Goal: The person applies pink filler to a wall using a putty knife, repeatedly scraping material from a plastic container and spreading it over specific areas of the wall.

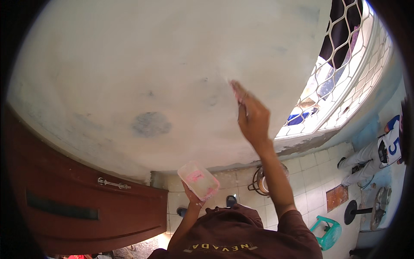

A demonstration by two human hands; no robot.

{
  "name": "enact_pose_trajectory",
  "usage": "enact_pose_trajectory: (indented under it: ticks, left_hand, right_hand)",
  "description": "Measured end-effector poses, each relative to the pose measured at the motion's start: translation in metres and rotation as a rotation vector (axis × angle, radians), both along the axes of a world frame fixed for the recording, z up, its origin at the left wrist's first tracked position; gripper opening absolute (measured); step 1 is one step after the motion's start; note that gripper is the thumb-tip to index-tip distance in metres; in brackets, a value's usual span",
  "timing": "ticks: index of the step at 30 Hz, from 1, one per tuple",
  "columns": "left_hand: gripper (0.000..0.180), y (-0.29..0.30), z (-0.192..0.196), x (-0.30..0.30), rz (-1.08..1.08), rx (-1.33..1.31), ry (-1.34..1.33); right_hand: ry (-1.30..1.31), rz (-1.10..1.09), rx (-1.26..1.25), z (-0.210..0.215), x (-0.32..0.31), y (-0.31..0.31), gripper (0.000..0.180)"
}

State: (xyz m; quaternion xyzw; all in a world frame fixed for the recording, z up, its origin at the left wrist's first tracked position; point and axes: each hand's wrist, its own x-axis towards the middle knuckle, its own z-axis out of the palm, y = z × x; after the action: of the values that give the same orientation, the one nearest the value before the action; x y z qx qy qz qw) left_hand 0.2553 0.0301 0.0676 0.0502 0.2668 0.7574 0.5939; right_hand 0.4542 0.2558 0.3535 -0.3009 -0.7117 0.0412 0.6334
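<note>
Right hand (253, 117) stretched high, fingers closed on a pink tool (236, 91) pressed against the wall (129, 64); left hand (192, 197), lower, grips a plastic tub (198, 180)

Only one package: clear plastic tub (199, 180), rectangular with rounded corners, pink smears and a pink patch inside, tilted, held from below by left hand (192, 197), low centre, in front of pale wall base. No screens. No signs or stuck-on labels seen. Printed lettering band in yellow across brown shirt (228, 247) at bottom edge, upside down. White top (390, 149) with blue printed figure, far right.
</note>
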Motion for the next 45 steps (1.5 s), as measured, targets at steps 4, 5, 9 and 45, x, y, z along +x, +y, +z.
enact_pose_trajectory:
  ticks: [4, 5, 9, 45]
  left_hand:
    - [0.073, 0.002, 0.024, -0.017, -0.077, 0.074, -0.030]
    - [0.073, 0.003, 0.031, -0.019, -0.127, 0.112, -0.034]
    - [0.073, -0.004, 0.021, -0.036, -0.146, 0.087, 0.081]
    - [0.072, 0.021, -0.004, 0.033, -0.122, -0.075, 0.061]
  right_hand:
    - [0.085, -0.110, 0.051, 0.059, 0.018, 0.008, 0.047]
    - [0.124, -0.175, 0.092, 0.060, 0.029, 0.014, 0.045]
    - [0.387, -0.325, -0.144, 0.013, 0.054, 0.006, 0.039]
    - [-0.197, -0.314, 0.089, -0.044, -0.106, 0.013, 0.063]
